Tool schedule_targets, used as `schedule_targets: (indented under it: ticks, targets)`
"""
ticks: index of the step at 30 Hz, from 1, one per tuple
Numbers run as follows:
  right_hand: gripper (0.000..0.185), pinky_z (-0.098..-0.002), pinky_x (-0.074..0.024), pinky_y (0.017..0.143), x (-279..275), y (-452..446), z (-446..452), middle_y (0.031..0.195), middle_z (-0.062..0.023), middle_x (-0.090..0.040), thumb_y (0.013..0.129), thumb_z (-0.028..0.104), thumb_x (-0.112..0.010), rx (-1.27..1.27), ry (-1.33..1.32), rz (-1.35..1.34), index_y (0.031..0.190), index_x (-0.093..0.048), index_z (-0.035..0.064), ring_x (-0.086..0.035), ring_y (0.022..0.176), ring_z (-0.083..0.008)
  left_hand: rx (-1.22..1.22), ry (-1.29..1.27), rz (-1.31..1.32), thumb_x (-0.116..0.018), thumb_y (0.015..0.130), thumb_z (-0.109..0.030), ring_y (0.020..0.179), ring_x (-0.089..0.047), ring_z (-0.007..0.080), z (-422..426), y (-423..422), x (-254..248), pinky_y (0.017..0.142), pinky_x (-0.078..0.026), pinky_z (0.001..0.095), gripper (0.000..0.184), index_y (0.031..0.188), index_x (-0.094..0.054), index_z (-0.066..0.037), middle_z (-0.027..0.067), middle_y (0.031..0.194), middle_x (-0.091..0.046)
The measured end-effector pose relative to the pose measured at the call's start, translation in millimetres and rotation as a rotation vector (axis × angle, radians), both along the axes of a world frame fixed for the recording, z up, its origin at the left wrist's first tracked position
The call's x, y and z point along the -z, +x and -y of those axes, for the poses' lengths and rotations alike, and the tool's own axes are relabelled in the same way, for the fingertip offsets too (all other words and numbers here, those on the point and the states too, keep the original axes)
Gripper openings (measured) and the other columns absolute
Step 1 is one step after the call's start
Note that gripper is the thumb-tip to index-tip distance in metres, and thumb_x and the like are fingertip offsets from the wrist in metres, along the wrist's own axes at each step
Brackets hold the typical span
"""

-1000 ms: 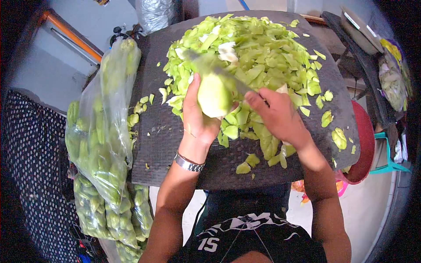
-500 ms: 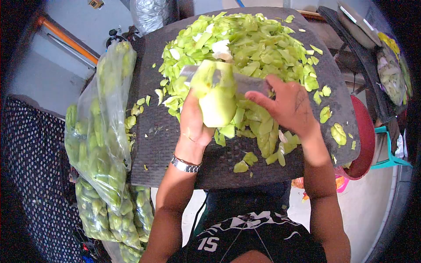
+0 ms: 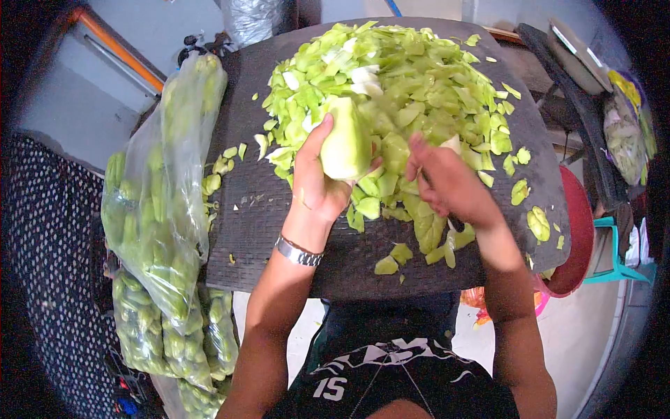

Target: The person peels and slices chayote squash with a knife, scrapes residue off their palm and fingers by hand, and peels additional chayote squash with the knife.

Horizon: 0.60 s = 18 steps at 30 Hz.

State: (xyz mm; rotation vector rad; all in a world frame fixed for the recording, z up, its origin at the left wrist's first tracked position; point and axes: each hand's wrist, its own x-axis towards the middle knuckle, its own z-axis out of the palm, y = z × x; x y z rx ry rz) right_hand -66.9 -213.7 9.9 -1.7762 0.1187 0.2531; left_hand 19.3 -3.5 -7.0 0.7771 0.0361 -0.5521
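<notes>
A pale green, partly peeled vegetable stands upright in my left hand, with the fingers wrapped round its lower part. To its right, my right hand is closed round a knife, whose dark handle end shows below the palm; the blade is blurred. Behind both hands, a large heap of green peelings covers much of the dark woven tabletop.
Clear bags of green vegetables stand left of the table. At the right are a red basin, a teal stool and a dark shelf with a bagged item. Loose peel pieces lie near the table's right edge.
The knife blade has left the vegetable's top and swung away to the right with my right hand. My left hand has turned the vegetable slightly.
</notes>
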Motion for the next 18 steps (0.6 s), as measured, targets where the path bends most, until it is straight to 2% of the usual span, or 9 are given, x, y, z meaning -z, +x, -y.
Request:
schedule_targets:
  ticks: [1,3,6,9,15,18]
  targets:
    - [0.068,-0.0387,-0.0431,0.044,5.2,-2.8,-11.6,0.055,-0.009,-0.056,0.097,0.071,-0.053,0.026,-0.176,0.151,0.091,-0.061,0.0036,-0.054,0.043,-0.0255,-0.043,0.033,0.011,-0.058,0.103,-0.045,0.111,-0.066,0.0364,-0.2,1.6,2.1,0.097,-0.054,0.0574,0.051,0.139,-0.057,-0.009,0.0149,0.123,-0.067]
    - [0.062,-0.0454,-0.0483,0.049,12.2,-7.7,-31.8,0.057,-0.0161,-0.059,0.098,0.064,-0.059,0.087,-0.524,0.461,0.09,-0.058,0.0022,-0.058,0.047,-0.0372,-0.074,-0.014,-0.012,-0.058,0.102,-0.047,0.111,-0.067,0.0352,0.8,6.6,12.9,0.096,-0.055,0.0561,0.051,0.137,-0.058,-0.01,0.0149,0.124,-0.068]
    - [0.058,-0.053,-0.0517,0.058,3.8,-14.9,-43.7,0.067,-0.0237,-0.064,0.092,0.058,-0.07,0.024,-0.665,0.479,0.093,-0.058,0.0016,-0.065,0.063,-0.0482,-0.038,-0.084,-0.055,-0.059,0.101,-0.049,0.102,-0.07,0.032,1.6,3.0,15.2,0.089,-0.058,0.0497,0.048,0.133,-0.062,-0.012,0.0129,0.12,-0.071]
    - [0.06,-0.051,-0.0526,0.057,9.4,-15.0,-44.4,0.067,-0.0204,-0.065,0.09,0.063,-0.07,-0.008,-0.792,0.518,0.095,-0.058,0.0037,-0.068,0.065,-0.045,0.01,-0.103,-0.061,-0.062,0.1,-0.049,0.096,-0.072,0.0314,-0.7,-1.4,9.8,0.085,-0.06,0.0467,0.048,0.128,-0.066,-0.012,0.0114,0.11,-0.074]
    - [0.062,-0.0503,-0.0527,0.057,13.3,-12.2,-40.4,0.067,-0.0168,-0.066,0.088,0.066,-0.07,0.07,-0.87,0.626,0.097,-0.06,0.0054,-0.069,0.063,-0.0416,0.034,-0.077,-0.034,-0.06,0.1,-0.049,0.1,-0.071,0.0313,0.2,-0.9,10.9,0.089,-0.059,0.0463,0.05,0.131,-0.064,-0.01,0.0115,0.115,-0.073]
    - [0.072,-0.0517,-0.055,0.058,11.2,-6.4,-25.2,0.064,-0.0203,-0.065,0.092,0.073,-0.059,0.114,-0.928,0.566,0.102,-0.062,0.0009,-0.071,0.064,-0.0423,-0.065,-0.055,-0.08,-0.058,0.102,-0.044,0.097,-0.071,0.0289,3.9,-0.1,8.0,0.089,-0.058,0.0493,0.045,0.133,-0.06,-0.012,0.0107,0.115,-0.07]
